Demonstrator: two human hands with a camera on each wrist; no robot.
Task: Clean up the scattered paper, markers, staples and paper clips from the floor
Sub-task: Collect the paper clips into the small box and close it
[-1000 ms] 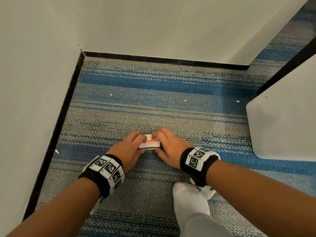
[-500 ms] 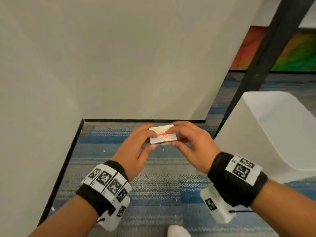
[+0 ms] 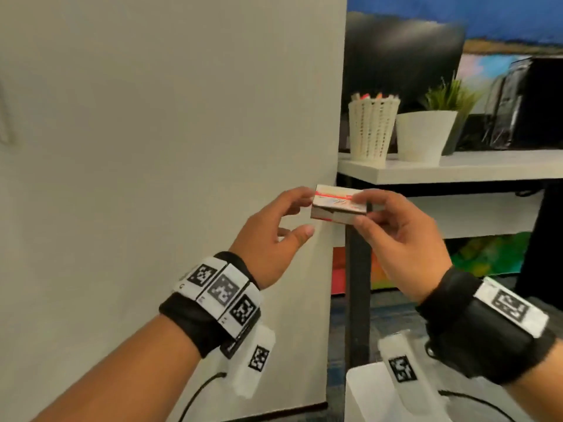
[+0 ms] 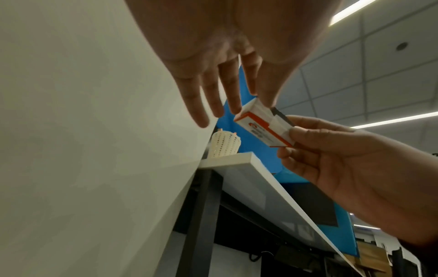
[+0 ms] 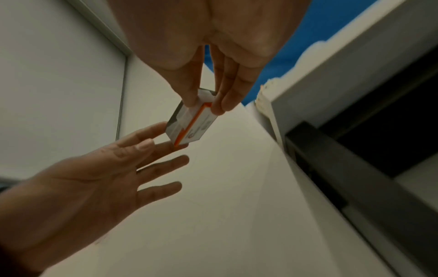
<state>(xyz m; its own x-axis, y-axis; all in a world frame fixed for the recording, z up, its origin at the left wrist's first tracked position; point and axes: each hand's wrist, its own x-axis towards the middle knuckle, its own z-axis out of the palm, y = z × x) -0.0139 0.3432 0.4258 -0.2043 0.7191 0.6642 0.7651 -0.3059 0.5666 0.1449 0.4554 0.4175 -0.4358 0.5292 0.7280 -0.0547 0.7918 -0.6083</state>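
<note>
Wall panel [image 3: 167, 147] fills left; its edge sits just beside desk [image 3: 451, 170] end. On desk: woven cup [image 3: 373, 129] w/ markers, plant pot [image 3: 425, 137]. Staple box [image 3: 338, 207], white w/ orange stripe, print unreadable, held mid-air: right hand [image 3: 402, 236] pinches it; left hand [image 3: 274, 239] fingers straight, tips touching box end.

White wall [image 3: 152, 117]; white desk [image 3: 457, 170]

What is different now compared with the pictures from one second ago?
The small box went up from the carpet to chest height near the desk. The left hand loosened; only fingertips touch it. The right hand still pinches the box.
</note>
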